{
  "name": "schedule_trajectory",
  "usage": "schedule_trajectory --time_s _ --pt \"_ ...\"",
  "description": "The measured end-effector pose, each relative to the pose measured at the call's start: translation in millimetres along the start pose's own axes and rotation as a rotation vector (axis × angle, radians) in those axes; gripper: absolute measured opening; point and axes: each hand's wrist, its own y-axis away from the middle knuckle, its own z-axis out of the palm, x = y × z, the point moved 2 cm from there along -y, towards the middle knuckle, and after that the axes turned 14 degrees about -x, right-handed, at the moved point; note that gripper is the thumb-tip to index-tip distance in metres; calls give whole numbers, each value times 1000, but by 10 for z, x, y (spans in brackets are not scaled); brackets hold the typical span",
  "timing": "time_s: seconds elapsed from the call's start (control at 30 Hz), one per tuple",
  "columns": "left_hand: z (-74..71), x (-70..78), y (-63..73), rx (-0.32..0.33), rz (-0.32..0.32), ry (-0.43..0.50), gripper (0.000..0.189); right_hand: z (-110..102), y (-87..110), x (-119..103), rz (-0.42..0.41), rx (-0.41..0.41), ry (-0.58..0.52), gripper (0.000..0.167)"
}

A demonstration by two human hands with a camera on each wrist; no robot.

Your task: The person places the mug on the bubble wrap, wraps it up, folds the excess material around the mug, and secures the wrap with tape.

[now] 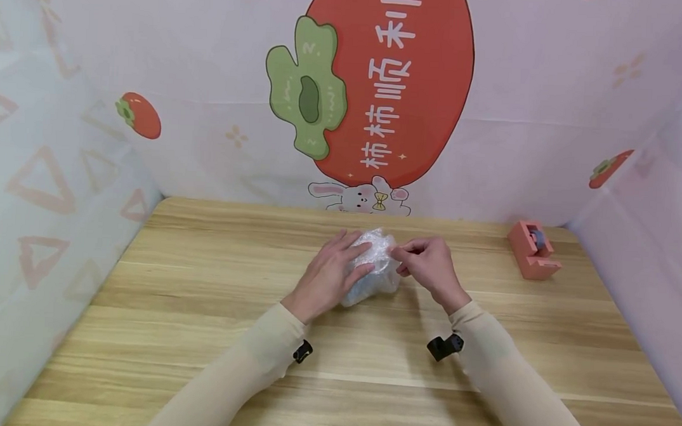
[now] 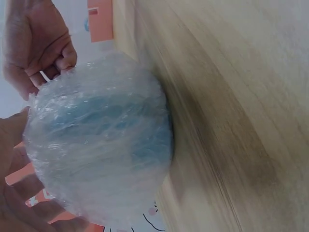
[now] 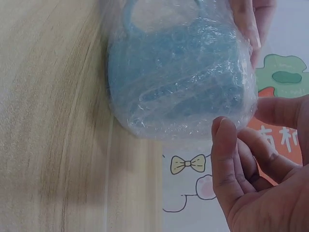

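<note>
Bundle of clear bubble wrap [image 1: 381, 278] resting on the desk [image 1: 202, 258], toward the back, close to mid-width, between the two hands. Light-blue object [image 3: 183, 77] inside, blurred by the film; a looped part [image 3: 129, 19] of it shows at the upper side in the right wrist view. Wrap crinkled, glossy where it catches light.

Left grip [image 1: 330, 266]: fingers laid loosely over the bundle's top and left side, pressing, not clenched. Right grip [image 1: 430, 264]: thumb and fingertips pinching the wrap at the right side of the bundle.

Both arms in cream sleeves [image 1: 511, 373], a black device at each wrist (right one [image 1: 445, 348], left one [image 1: 302, 351]).

Desk surface: pale wood grain, yellow-tan with darker streaks, running mostly side to side. Soft shadow right of the bundle and beneath the right arm. Back right, well apart from the hands: coral tape dispenser [image 1: 530, 259] carrying a greyish roll [image 1: 538, 239].

Back wall [image 1: 524, 68]: pinkish-white printed sheeting, faint horizontal crease, meeting the desk's rear edge. Large orange-red fruit [image 1: 439, 65] printed on it, green leafy cap [image 1: 334, 98] to its left, white Chinese characters in a column. White rabbit [image 1: 350, 197] with yellow bow [image 1: 380, 201] below, just behind the bundle. Left wall [image 1: 8, 122] pale, loose pink and beige triangle outlines. Right wall [image 1: 661, 201] pale pink.
</note>
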Motion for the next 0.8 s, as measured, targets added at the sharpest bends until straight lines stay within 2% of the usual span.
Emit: schedule_trajectory --time_s 0.2,0.3,0.37,0.57,0.7,0.8 --pt "16 -79 -85 -13 21 13 54 7 -10 9 -11 48 -13 21" --pt "33 -135 -119 -24 29 -13 56 19 -14 -1 -22 69 -11 22" --pt "40 -156 -142 -37 40 -87 57 25 -18 -8 -32 80 -10 22" --pt "53 -145 -163 -73 75 -413 56 22 -28 -26 -69 99 53 25" --pt "48 -144 -150 -51 87 -469 54 45 -56 -49 -87 137 162 38" --pt "50 -158 -146 -49 93 -448 53 95 -89 -61 -79 187 221 41"
